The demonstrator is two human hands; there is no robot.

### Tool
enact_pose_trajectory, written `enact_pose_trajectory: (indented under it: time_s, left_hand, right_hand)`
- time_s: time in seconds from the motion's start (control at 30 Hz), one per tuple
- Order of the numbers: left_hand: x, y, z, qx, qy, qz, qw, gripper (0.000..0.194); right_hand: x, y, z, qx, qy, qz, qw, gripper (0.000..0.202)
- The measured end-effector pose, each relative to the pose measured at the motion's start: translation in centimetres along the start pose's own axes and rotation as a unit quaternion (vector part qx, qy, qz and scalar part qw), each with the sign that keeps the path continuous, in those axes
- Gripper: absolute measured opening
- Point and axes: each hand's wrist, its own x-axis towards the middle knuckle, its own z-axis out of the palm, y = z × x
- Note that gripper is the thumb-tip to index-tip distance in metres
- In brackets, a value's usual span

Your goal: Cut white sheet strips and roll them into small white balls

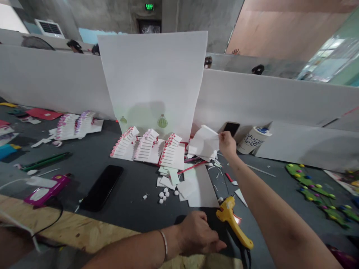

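Note:
My right hand (227, 145) reaches to the back of the table and pinches the right edge of a white sheet (203, 142). Near the front edge rests my left hand (199, 233), its fingers curled; what they hold, if anything, is hidden. A yellow glue gun (234, 222) lies just right of it. Beyond the left hand are small white balls (164, 195), white card pieces (186, 188) and a larger pale sheet (202, 185). Three fan-like rows of white strips with red or pink tips (146, 145) stand on white cards at the back middle.
A tall white board (154, 74) stands behind. A black phone (102, 186), a magenta device (47, 189) and a green tool (46, 161) lie left. At right are a white canister (254, 140), another phone (231, 128) and green decorated pieces (311, 190). Other people's heads show behind the partition.

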Motion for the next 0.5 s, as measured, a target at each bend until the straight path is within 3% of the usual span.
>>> enact_pose_trajectory:
  time_s: [0.1, 0.23, 0.5]
  left_hand:
    - [0.0, -0.1, 0.1, -0.022, 0.037, 0.001, 0.999, 0.043]
    - [-0.1, -0.1, 0.2, -0.025, 0.040, 0.007, 0.999, 0.044]
    - [-0.6, -0.2, 1.2, -0.010, 0.015, -0.018, 1.000, 0.042]
  right_hand:
    - [-2.6, -0.5, 1.1, -0.027, -0.082, -0.072, 0.994, 0.019]
    - [-4.9, -0.5, 1.9, -0.071, -0.161, -0.115, 0.978, 0.030]
    - [-1.8, -0.6, 2.0, -0.142, -0.137, -0.053, 0.979, 0.030]
